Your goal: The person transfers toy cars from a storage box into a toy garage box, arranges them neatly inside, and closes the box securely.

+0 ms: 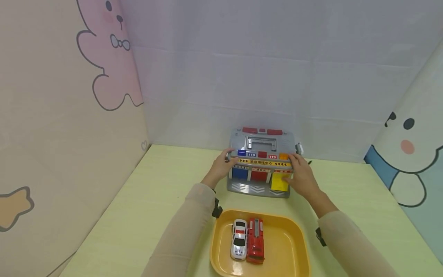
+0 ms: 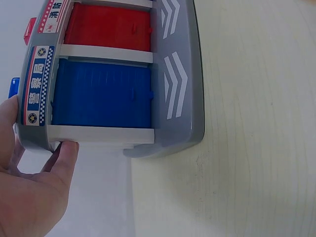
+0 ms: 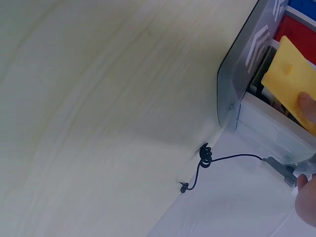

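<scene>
A grey toy garage [image 1: 237, 143] stands at the back of the table, with a blue door [image 2: 101, 94], a red door [image 2: 108, 27] and a yellow door [image 1: 279, 182]. My left hand [image 1: 221, 166] grips the left end of its roof ledge, thumb below the ledge in the left wrist view. At the opposite end, my right hand [image 1: 304, 177] holds the garage, fingers on the roof edge and thumb on the yellow door. That door tilts outward in the right wrist view, uncovering a dark bay. The blue and red doors hang down over their bays.
Nearer the front, a yellow tray [image 1: 302, 240] holds a white police car [image 1: 238, 242] and a red fire truck [image 1: 255, 246] side by side. A coiled black cord [image 3: 205, 155] runs to a grey piece [image 3: 279, 170] at the garage's right side. Printed cloth walls surround the table.
</scene>
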The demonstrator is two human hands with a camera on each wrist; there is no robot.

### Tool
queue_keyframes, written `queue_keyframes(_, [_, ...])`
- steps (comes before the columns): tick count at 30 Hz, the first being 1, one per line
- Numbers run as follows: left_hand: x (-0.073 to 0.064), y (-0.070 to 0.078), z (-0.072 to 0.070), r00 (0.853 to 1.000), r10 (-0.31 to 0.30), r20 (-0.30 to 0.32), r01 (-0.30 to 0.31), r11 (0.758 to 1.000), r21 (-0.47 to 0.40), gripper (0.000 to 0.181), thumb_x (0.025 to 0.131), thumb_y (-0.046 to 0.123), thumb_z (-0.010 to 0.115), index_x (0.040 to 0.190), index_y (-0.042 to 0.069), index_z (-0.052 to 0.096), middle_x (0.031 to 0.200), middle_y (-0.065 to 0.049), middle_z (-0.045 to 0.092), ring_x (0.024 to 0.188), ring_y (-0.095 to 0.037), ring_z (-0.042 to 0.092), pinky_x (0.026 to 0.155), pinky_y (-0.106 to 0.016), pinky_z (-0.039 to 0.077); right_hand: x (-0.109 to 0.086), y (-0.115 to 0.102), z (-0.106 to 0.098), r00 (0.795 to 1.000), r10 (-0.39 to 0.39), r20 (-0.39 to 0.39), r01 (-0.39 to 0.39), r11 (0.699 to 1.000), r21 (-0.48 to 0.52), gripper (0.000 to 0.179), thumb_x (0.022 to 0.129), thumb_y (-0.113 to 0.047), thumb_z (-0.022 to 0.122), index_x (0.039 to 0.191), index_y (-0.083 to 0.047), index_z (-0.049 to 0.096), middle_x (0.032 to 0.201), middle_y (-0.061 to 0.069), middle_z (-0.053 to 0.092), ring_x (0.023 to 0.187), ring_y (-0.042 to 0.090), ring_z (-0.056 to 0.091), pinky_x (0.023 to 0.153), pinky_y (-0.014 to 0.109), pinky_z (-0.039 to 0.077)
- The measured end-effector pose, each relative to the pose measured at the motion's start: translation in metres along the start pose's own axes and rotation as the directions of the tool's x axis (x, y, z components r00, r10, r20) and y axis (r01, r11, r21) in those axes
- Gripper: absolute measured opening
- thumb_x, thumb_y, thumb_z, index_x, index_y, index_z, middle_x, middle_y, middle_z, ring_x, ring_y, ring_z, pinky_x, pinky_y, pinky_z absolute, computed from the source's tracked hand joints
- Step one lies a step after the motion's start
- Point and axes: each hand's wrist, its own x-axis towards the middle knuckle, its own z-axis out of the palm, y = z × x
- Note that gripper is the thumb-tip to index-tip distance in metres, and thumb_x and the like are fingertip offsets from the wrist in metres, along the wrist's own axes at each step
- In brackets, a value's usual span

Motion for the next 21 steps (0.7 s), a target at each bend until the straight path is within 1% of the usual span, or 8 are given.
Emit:
queue_keyframes(3, [0.000, 0.000, 0.000, 1.000, 0.006, -0.001, -0.006, 1.000, 0.004, 0.052, 0.098, 0.037, 0.059, 0.146, 0.023, 0.043, 0.140, -0.017, 0.048, 0.124, -0.033, 0.048, 0.096, -0.050, 0.045, 0.001, 0.000, 0.005, 0.999, -0.009, -0.034, 0.008, 0.999, -0.039, 0.089, 0.073, -0.005, 0.086, 0.142, 0.009, 0.033, 0.142, 0.029, 0.031, 0.127, 0.047, 0.032, 0.106, 0.058, 0.028])
queue_keyframes(7, [0.000, 0.000, 0.000, 1.000, 0.020, -0.003, -0.020, 1.000, 0.013, 0.052, 0.099, 0.037, 0.059, 0.146, 0.022, 0.043, 0.136, -0.017, 0.051, 0.120, -0.032, 0.050, 0.094, -0.048, 0.046, 0.001, 0.000, 0.010, 0.996, -0.033, -0.086, 0.028, 0.997, -0.066, 0.088, 0.071, -0.004, 0.087, 0.140, 0.009, 0.034, 0.139, 0.028, 0.033, 0.124, 0.046, 0.034, 0.105, 0.058, 0.030])
queue_keyframes(11, [0.000, 0.001, 0.000, 1.000, 0.026, -0.003, -0.026, 1.000, 0.014, 0.052, 0.099, 0.036, 0.058, 0.146, 0.022, 0.043, 0.133, -0.016, 0.053, 0.118, -0.031, 0.052, 0.093, -0.047, 0.047, 0.003, 0.002, 0.014, 0.986, -0.073, -0.148, 0.059, 0.994, -0.097, 0.088, 0.067, -0.005, 0.090, 0.136, 0.009, 0.037, 0.135, 0.029, 0.037, 0.119, 0.046, 0.039, 0.103, 0.057, 0.033])
queue_keyframes(15, [-0.002, 0.002, -0.001, 1.000, 0.028, -0.001, -0.028, 0.999, 0.016, 0.052, 0.099, 0.036, 0.058, 0.146, 0.021, 0.043, 0.135, -0.017, 0.051, 0.120, -0.031, 0.051, 0.094, -0.047, 0.047, 0.004, 0.004, 0.018, 0.973, -0.106, -0.205, 0.080, 0.988, -0.131, 0.087, 0.064, -0.005, 0.092, 0.133, 0.010, 0.040, 0.131, 0.029, 0.040, 0.115, 0.046, 0.042, 0.102, 0.056, 0.035])
queue_keyframes(18, [-0.001, 0.003, -0.001, 1.000, 0.030, -0.002, -0.030, 0.999, 0.022, 0.052, 0.099, 0.036, 0.058, 0.146, 0.021, 0.043, 0.136, -0.017, 0.051, 0.120, -0.032, 0.051, 0.094, -0.047, 0.047, 0.004, 0.005, 0.020, 0.965, -0.120, -0.234, 0.090, 0.987, -0.137, 0.088, 0.063, -0.003, 0.092, 0.133, 0.010, 0.040, 0.130, 0.028, 0.041, 0.114, 0.045, 0.042, 0.101, 0.056, 0.035])
queue_keyframes(21, [0.000, 0.002, -0.001, 1.000, 0.030, -0.003, -0.030, 0.999, 0.022, 0.052, 0.099, 0.036, 0.058, 0.146, 0.022, 0.043, 0.137, -0.017, 0.050, 0.121, -0.032, 0.050, 0.094, -0.048, 0.047, 0.004, 0.005, 0.022, 0.964, -0.111, -0.241, 0.083, 0.989, -0.124, 0.088, 0.064, -0.002, 0.091, 0.134, 0.008, 0.039, 0.131, 0.026, 0.040, 0.115, 0.044, 0.041, 0.102, 0.056, 0.035])
